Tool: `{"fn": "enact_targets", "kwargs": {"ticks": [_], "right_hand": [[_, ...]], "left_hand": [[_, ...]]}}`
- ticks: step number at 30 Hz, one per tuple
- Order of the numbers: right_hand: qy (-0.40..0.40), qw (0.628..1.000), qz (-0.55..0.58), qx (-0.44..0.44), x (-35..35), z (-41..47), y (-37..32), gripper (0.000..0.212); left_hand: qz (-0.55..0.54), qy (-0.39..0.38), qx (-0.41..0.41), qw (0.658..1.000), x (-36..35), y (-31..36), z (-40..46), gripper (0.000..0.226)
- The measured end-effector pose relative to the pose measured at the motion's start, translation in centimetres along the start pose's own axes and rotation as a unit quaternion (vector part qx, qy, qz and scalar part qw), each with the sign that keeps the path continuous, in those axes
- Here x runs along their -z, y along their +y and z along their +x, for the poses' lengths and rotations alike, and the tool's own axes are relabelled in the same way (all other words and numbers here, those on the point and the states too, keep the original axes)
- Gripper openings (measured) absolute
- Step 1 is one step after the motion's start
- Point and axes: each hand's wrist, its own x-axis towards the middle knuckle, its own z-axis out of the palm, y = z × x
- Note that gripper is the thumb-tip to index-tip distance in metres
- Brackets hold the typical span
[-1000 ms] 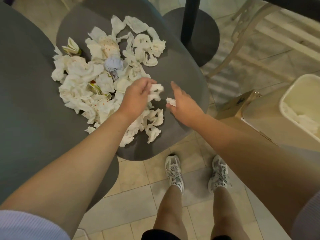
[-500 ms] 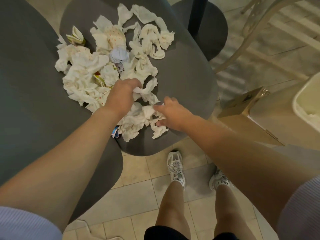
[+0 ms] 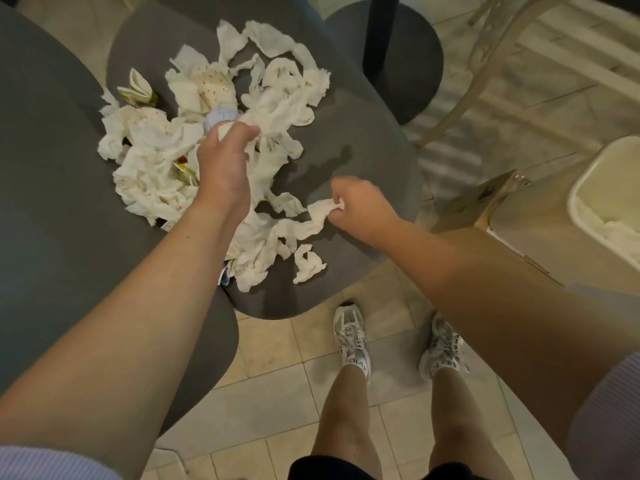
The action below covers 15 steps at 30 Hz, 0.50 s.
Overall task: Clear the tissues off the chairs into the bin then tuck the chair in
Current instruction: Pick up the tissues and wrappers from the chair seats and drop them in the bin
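Both hands have closed since half a second ago: the left hand (image 3: 225,161) grips tissues (image 3: 149,174) on the chair (image 3: 363,140), the right hand (image 3: 360,207) pinches one strip. Loose pieces could fall before the bin (image 3: 581,188).

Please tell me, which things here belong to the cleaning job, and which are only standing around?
Belong to the job:
tissues piled on the grey chair seat
left hand and right hand, each gripping tissue
white bin, tissue already inside

Just lying about:
cardboard box
black table base
pale wooden chair
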Motion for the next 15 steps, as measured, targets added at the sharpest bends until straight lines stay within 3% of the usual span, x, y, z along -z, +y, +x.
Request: {"fn": "enact_targets", "kwargs": {"ticks": [3, 6, 8, 10, 12, 15], "right_hand": [[0.027, 0.999, 0.047, -0.001, 0.5, -0.3, 0.4, 0.016], [0.051, 0.997, 0.055, 0.013, 0.6, -0.4, 1.1, 0.039], [0.071, 0.996, 0.054, 0.019, 0.9, -0.5, 1.7, 0.036], [0.103, 0.992, 0.071, 0.015, 1.4, -0.9, 2.4, 0.027], [0.133, 0.986, 0.101, 0.008, 2.0, -1.6, 3.1, 0.022], [0.158, 0.978, 0.136, 0.004, 3.3, -2.7, 4.1, 0.018]], "left_hand": [[-0.074, -0.039, 0.027, 0.996, -0.7, 0.3, -0.6, 0.023], [-0.11, -0.108, 0.032, 0.987, -1.6, 0.1, -1.3, 0.034], [-0.102, -0.141, 0.045, 0.984, -2.3, -0.4, -1.6, 0.039], [-0.028, -0.17, 0.027, 0.985, -3.0, -1.0, -2.0, 0.04], [0.118, -0.175, -0.04, 0.977, -3.8, -2.0, -2.3, 0.042], [0.298, -0.183, -0.144, 0.926, -5.4, -3.2, -2.9, 0.028]]}}
